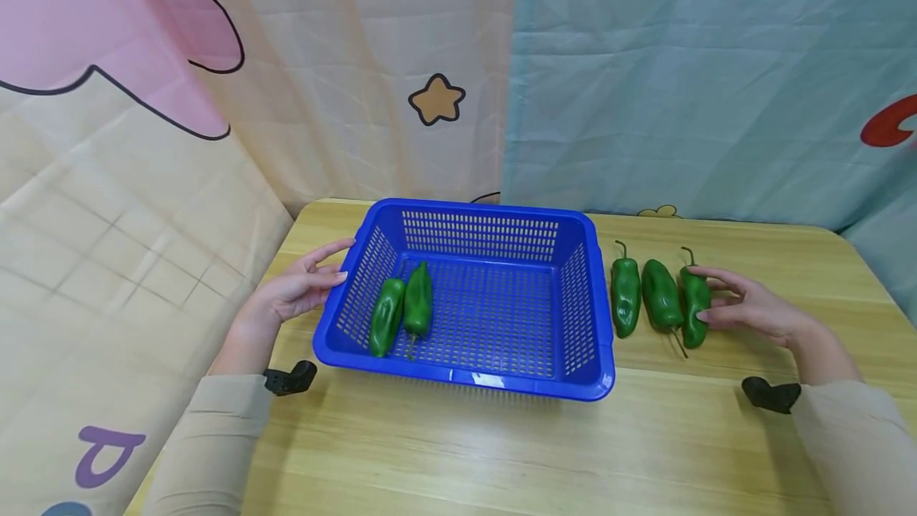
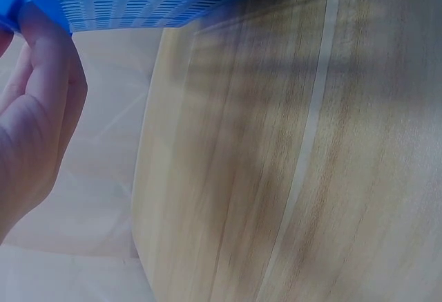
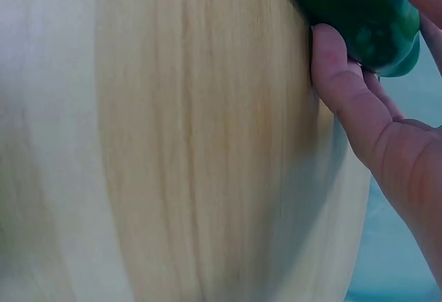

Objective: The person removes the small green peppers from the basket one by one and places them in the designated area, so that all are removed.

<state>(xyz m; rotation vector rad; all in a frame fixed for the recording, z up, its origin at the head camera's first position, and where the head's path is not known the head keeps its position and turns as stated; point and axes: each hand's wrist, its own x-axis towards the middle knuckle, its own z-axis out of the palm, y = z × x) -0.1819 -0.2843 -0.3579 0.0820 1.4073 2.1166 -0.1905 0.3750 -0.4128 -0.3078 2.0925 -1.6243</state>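
Note:
A blue plastic basket with slotted walls stands on the table. Inside it, toward the left, lie two green peppers side by side. My left hand touches the basket's left rim with its fingertips; the left wrist view shows those fingers up against the rim. Right of the basket, three more peppers lie in a row. My right hand holds the outermost green pepper between thumb and fingers, its stem pointing away. Beside that one are a middle pepper and a pepper nearest the basket.
The light wooden table ends at the back against a printed curtain. More curtain hangs close along the left side. The basket's right rim stands close to the nearest loose pepper.

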